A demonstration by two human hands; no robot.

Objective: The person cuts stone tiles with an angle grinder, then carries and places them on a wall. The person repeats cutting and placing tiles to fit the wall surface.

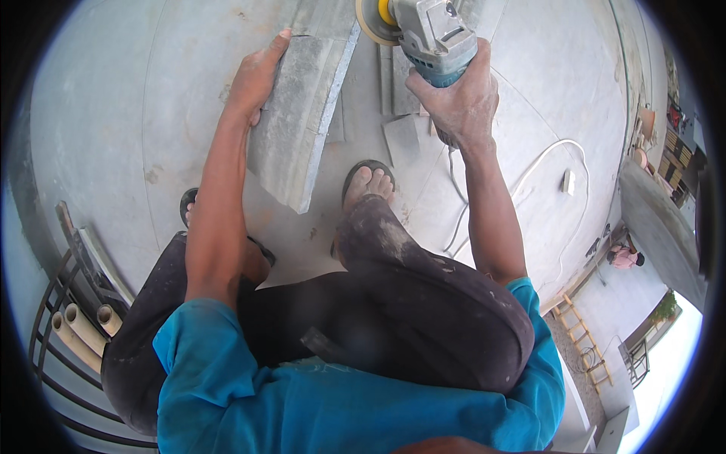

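My left hand (255, 76) grips the left edge of a long grey stone slab (302, 106) that is tilted up off the concrete floor. My right hand (454, 98) is closed around the body of a grey angle grinder (431, 34); its yellow-hubbed disc (376, 17) sits just right of the slab's top end. I am squatting, with my sandalled right foot (368, 181) just below the slab's lower corner.
Small cut stone pieces (401, 136) lie on the floor between slab and grinder. A white power cable (544, 163) loops to a socket block (569, 181) at right. Metal railing and pale pipes (76, 325) stand at lower left. Far below right are a ladder (582, 337) and another person (625, 256).
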